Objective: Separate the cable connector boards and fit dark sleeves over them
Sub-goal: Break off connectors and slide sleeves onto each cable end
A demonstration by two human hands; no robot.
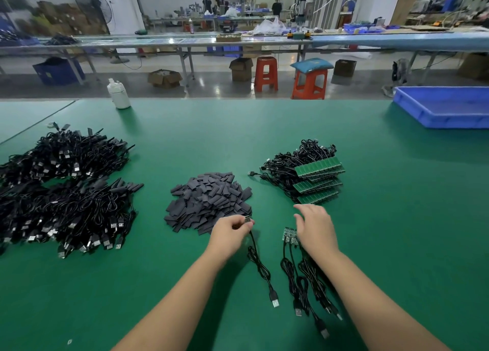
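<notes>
1. Our left hand [230, 230] pinches one small connector board [247, 220], its cable [260, 268] trailing toward us, beside the dark sleeves [209, 201].
2. Our right hand [315, 225], fingers relaxed, rests over separated boards [289, 235].
3. Unsplit green panels [317, 178] lie beyond.

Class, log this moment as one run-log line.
left hand: pinches board by sleeve pile | right hand: open over loose boards | panels: unseparated

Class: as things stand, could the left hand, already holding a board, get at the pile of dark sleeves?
Probably yes: the left hand, pinching one cable's board, sits at the near edge of the sleeve pile, with nothing between.
</notes>
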